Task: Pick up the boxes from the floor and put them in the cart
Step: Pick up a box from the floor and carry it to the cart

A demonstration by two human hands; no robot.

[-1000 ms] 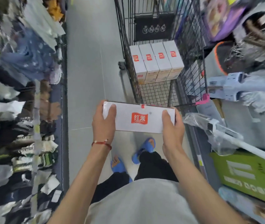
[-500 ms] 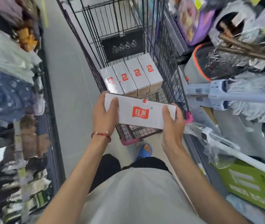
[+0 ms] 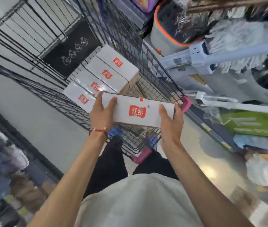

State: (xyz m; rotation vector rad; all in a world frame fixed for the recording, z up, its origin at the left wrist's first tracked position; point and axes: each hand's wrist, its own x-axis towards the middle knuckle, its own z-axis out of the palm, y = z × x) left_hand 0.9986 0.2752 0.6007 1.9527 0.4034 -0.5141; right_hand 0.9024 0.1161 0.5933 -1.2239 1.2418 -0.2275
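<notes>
Two hands hold one white box (image 3: pixel 138 112) by its short ends. The left hand (image 3: pixel 103 112) wraps the left end with fingers over the top face, and the right hand (image 3: pixel 170 123) clamps the right end, thumb on top. Gripping the ends keeps the long box level and leaves its underside free to be set down.

The box hangs over the near part of the cart (image 3: pixel 154 69), crosswise to the four boxes (image 3: pixel 107 76) lying side by side at the far end; how high it is above the wire bottom cannot be told. Those four seem packed across the width so they cannot slide. The bare mesh on their near side looks like the open room for this one.

The box's right end is close to the pink corner cap (image 3: pixel 186 102) and the side wall — probably the tightest edge when lowering. Mops (image 3: pixel 228 51) crowd the shelf to the right, outside the basket.
</notes>
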